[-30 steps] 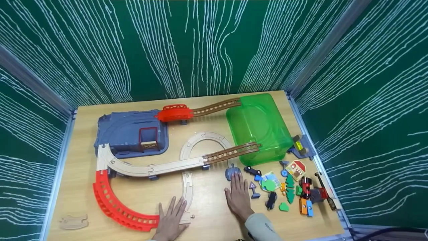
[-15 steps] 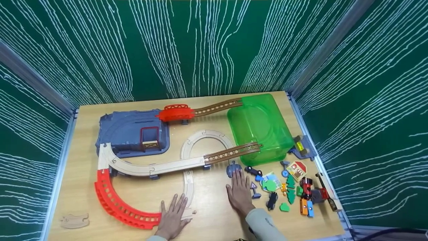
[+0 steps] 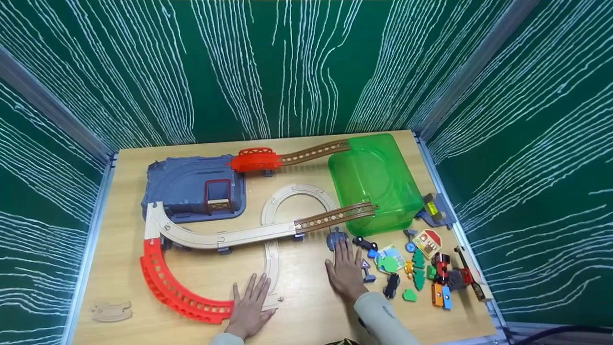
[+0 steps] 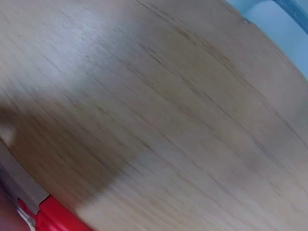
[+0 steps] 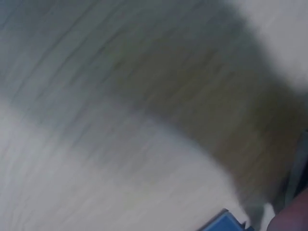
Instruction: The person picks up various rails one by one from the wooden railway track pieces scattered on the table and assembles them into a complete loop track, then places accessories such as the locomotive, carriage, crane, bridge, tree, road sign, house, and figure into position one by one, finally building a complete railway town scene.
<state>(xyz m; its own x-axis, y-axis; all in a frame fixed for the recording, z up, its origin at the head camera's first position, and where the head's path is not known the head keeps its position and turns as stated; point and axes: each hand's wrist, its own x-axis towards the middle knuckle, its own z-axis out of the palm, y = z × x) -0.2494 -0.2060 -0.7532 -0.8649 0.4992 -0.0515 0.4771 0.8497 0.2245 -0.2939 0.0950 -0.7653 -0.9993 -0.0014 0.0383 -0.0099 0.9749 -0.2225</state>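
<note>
My left hand (image 3: pixel 250 306) rests flat with its fingers straight, over the joint between the red curved track (image 3: pixel 184 299) and a short wooden track piece (image 3: pixel 273 301). The hand hides part of that joint. My right hand (image 3: pixel 347 273) lies palm down with its fingers extended. Its fingertips touch or cover the front edge of a small grey track piece (image 3: pixel 336 237); contact is hard to tell. In the left wrist view, the red track (image 4: pixel 60 216) shows at the lower left beside wood. A blue corner (image 5: pixel 224 222) shows at the bottom of the right wrist view.
A raised wooden track (image 3: pixel 258 234) runs from the grey mountain base (image 3: pixel 184 187) towards a green translucent bin (image 3: pixel 378 177). Several toy trees, cars and signs lie right of my right hand, near a red crane (image 3: pixel 467 275). A loose wooden track (image 3: pixel 111 312) lies far left.
The head view has shifted slightly, so the layout appears a little further right. Both hands keep their places over the same track pieces.
</note>
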